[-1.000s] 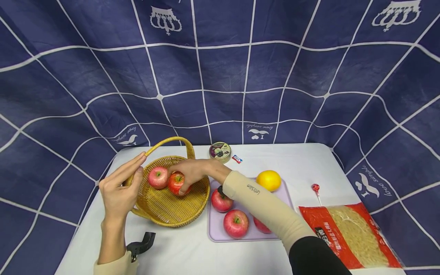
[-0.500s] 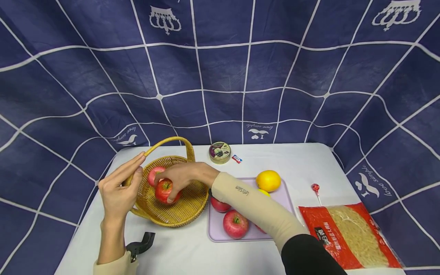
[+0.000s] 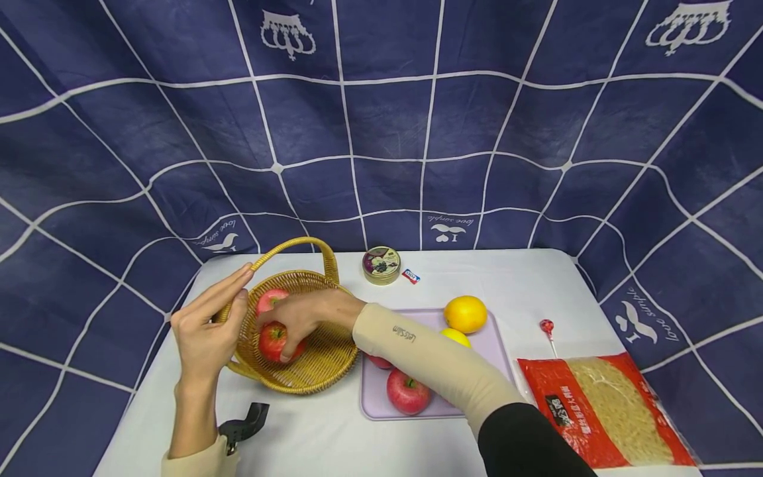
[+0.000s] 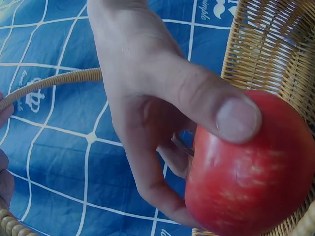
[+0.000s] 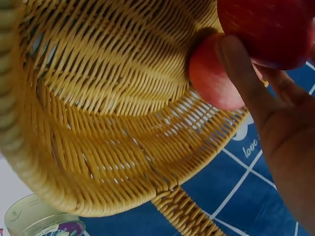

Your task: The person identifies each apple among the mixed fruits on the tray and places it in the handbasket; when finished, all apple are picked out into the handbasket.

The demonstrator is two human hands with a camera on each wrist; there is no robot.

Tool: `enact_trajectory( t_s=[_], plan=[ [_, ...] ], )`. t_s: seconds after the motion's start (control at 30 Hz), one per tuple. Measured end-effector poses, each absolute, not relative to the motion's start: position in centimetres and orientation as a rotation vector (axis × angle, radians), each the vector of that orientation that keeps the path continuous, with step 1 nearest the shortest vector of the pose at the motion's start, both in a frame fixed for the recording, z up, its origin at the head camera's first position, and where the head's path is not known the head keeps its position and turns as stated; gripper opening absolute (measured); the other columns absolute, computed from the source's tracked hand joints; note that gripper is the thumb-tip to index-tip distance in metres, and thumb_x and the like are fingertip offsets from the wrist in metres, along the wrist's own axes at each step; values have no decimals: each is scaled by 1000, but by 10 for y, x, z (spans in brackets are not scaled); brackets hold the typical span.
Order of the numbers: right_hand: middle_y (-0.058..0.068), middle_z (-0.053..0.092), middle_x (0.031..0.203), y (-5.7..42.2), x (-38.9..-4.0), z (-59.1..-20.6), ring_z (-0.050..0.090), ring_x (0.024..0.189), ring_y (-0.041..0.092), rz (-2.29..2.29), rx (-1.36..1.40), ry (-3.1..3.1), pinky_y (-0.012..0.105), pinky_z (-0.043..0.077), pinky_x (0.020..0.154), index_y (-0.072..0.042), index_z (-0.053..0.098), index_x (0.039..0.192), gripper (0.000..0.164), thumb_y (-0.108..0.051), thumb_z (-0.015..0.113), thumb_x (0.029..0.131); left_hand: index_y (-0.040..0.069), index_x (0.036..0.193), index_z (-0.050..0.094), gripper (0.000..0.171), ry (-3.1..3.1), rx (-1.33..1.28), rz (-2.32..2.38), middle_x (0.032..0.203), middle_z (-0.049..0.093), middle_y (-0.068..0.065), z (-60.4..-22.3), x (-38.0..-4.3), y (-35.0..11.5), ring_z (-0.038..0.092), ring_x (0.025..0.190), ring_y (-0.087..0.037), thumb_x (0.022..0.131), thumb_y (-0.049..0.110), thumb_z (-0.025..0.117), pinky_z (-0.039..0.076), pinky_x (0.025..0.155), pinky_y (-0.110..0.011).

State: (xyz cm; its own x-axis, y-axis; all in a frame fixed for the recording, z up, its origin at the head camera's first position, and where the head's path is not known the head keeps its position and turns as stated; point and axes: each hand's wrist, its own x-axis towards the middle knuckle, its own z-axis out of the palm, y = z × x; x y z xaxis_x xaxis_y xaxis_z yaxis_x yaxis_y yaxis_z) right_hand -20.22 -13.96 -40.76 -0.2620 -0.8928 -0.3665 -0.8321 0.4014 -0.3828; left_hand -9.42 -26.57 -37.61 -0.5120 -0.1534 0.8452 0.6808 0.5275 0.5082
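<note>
In the head view a round wicker basket (image 3: 324,374) stands at the left of the table, its arched handle (image 3: 292,244) raised. My left hand (image 3: 205,331) grips the handle at its left side; in the left wrist view only some fingertips (image 4: 4,182) show at the edge. My right hand (image 3: 301,318) reaches into the basket and grips a red apple (image 3: 273,339), thumb on one side and fingers on the other. In the right wrist view that apple (image 5: 270,29) partly covers a pinker apple (image 5: 211,73), which rests inside against the basket wall.
Right of the basket lies a lilac tray (image 3: 372,407) with apples (image 3: 408,391) and yellow fruits (image 3: 465,314), partly hidden under my right sleeve. A round tin (image 3: 381,265) and small wrapper (image 3: 411,275) sit behind. A lollipop (image 3: 547,326) and red food bag (image 3: 614,411) lie at right.
My right hand has moved left and toward the near side inside the basket, carrying the red apple along. My left hand has stayed at the handle.
</note>
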Motion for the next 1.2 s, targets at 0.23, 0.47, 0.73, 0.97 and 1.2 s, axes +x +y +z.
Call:
enact_trajectory(
  t_s=[0.23, 0.47, 0.73, 0.97, 1.2],
  plan=[
    [-11, 60, 108, -147, -202, -408, 54, 96, 4, -188, -1508, 2153, 13, 45, 84, -27, 59, 130, 48, -28, 79, 87, -6, 104, 77, 22, -1823, -446, -1108, 111, 74, -20, -376, -95, -266, 72, 107, -19, 84, -9, 67, 55, 96, -23],
    [-12, 61, 105, -144, -202, -416, 56, 95, 4, -164, -1453, 2123, 12, 44, 86, -23, 59, 126, 44, -21, 79, 87, -8, 102, 76, 21, -1798, -448, -1118, 109, 74, -21, -374, -93, -264, 72, 106, -18, 84, -11, 66, 55, 96, -22],
    [-12, 58, 111, -140, -198, -421, 56, 100, 5, -140, -1371, 2142, 15, 44, 90, -30, 53, 128, 58, -35, 85, 80, -7, 103, 77, 21, -1814, -441, -1115, 110, 74, -19, -375, -94, -264, 72, 106, -19, 84, -9, 67, 55, 96, -23],
    [-14, 60, 109, -147, -196, -420, 57, 101, 3, -139, -1446, 2183, 14, 44, 91, -28, 54, 134, 64, -35, 86, 79, -7, 103, 76, 21, -1816, -438, -1118, 110, 74, -20, -376, -94, -266, 72, 106, -18, 84, -9, 67, 55, 96, -22],
    [-15, 57, 115, -158, -194, -422, 49, 114, 2, -124, -1446, 2277, 13, 39, 99, -33, 55, 135, 63, -36, 85, 80, -6, 104, 77, 22, -1836, -430, -1111, 111, 74, -18, -377, -95, -267, 72, 107, -19, 84, -9, 67, 54, 97, -23]
  ],
)
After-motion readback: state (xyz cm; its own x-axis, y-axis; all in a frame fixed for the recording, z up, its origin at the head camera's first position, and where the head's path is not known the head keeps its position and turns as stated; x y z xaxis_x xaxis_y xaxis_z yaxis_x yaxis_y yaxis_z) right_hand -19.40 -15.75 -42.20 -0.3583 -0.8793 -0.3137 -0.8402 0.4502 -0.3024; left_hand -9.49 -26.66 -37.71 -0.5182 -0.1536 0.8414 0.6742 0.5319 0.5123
